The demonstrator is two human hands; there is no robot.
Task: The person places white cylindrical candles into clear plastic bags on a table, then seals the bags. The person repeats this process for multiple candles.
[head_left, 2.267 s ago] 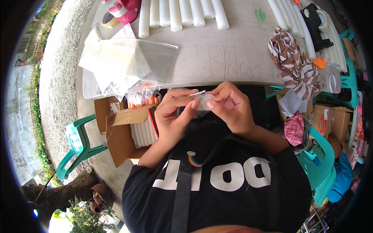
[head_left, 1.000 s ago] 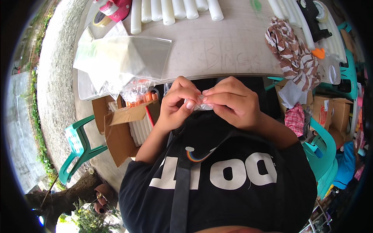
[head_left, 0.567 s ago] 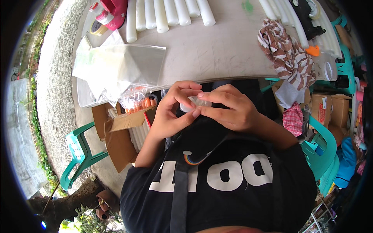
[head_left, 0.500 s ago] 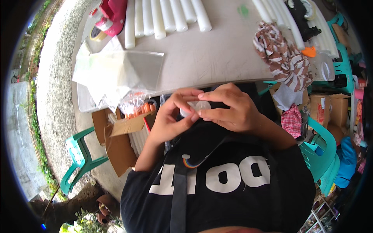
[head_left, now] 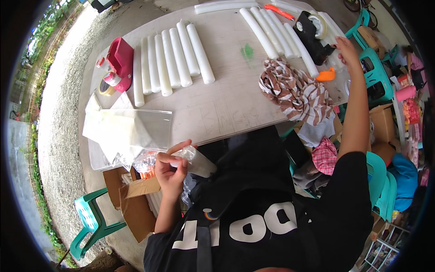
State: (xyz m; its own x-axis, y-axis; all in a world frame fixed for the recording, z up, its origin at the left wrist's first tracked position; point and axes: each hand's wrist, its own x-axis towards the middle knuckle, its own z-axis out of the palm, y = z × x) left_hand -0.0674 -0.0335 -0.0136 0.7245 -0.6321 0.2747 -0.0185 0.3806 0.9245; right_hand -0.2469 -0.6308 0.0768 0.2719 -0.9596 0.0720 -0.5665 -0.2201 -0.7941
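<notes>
My left hand (head_left: 170,171) is closed at the near edge of the table, its thumb and fingers holding a white candle (head_left: 203,166) in a clear plastic wrapper. The candle points toward the lower right, against my dark apron. Stretched out to the far right, my right hand (head_left: 348,53) has its fingers apart and slightly bent. It is beside the cutting end of a black tape dispenser (head_left: 312,43) that carries a roll of tape (head_left: 320,26). I see nothing in that hand.
White candles (head_left: 174,56) lie in a row at left, with more candles (head_left: 267,34) at right. Clear plastic sheets (head_left: 131,131), a pink holder (head_left: 121,61), a brown-striped cloth (head_left: 294,88) and an orange object (head_left: 325,75) are on the table (head_left: 217,102). A cardboard box (head_left: 136,211) stands below.
My right hand has left the wrapped candle and swung far right to the tape dispenser. My left hand keeps the candle, lower and farther left. The view has shifted, showing more of the table.
</notes>
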